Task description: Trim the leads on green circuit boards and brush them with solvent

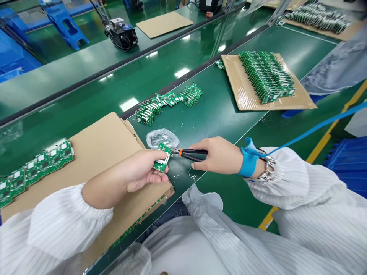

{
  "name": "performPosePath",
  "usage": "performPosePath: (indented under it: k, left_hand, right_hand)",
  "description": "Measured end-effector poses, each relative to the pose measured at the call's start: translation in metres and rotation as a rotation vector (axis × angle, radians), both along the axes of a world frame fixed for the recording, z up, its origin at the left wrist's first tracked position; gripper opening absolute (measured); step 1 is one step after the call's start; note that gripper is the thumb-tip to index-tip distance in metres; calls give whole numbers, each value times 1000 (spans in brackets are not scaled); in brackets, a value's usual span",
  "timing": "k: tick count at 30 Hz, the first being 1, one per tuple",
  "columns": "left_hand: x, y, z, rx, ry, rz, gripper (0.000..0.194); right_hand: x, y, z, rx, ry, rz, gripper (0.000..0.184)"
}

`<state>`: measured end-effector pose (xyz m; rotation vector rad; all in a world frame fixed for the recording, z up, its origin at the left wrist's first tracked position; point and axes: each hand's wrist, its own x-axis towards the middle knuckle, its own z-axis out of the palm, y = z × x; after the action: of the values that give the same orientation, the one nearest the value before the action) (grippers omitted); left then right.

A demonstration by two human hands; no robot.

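Observation:
My left hand (pixel 137 172) is closed around a small green circuit board (pixel 162 157), held over the edge of a brown cardboard sheet (pixel 100 152). My right hand (pixel 216 154) grips black-handled cutters (pixel 187 153) whose tip touches the board's right edge. A blue wrist strap (pixel 248 160) with a blue cord circles my right wrist. Small cut metal bits lie on the green bench under the hands.
A clear plastic bag (pixel 162 136) lies just behind the board. Loose green boards (pixel 169 101) are heaped farther back, more rows sit on cardboard at right (pixel 266 74) and at left (pixel 37 166). A black device (pixel 122 34) stands on the far belt.

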<state>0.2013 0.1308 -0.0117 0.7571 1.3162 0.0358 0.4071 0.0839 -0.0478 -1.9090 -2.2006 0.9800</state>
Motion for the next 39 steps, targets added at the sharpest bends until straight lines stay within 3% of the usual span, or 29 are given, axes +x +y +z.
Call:
performPosePath:
  k: [7,10,15,18,21,24,26,28,30,32,34,37,39]
  left_hand:
    - [-23,-29,7,60,-58,-16,12]
    - [-40,-46,5,144,-68,-47,15]
    - [-68,-74,6,384,-77,-80,23]
    - [-80,-90,11,525,-38,-71,26]
    - [-90,-104,15,635,58,-9,26]
    - [-96,-115,19,734,165,41,21]
    - [-97,-120,21,822,260,59,18]
    - [-96,-123,20,927,358,76,18]
    - [-97,-125,17,1032,425,85,21]
    - [-102,-127,10,1125,475,88,27]
    - [-111,-129,4,1183,526,101,35]
    - [-130,-133,-1,1198,518,140,39]
    - [-142,-137,0,1180,447,190,38]
  right_hand:
    - [12,-8,14,-19,-20,-45,53]
    - [20,-9,9,32,-62,-131,60]
    - [29,-1,-31,268,-407,-371,66]
    - [34,7,-59,289,-482,-389,67]
    - [32,13,-70,320,-468,-366,69]
    - [10,8,-52,440,-267,-382,65]
    - [-23,-2,-25,445,79,-358,56]
    - [-66,-16,4,168,567,-187,51]
    - [-113,-27,27,-170,875,-24,53]
    - [-154,-32,39,-310,955,80,44]
    - [-183,-32,43,-303,971,96,41]
    - [-208,-26,42,-280,951,123,38]
    - [-217,-21,42,-352,964,164,39]
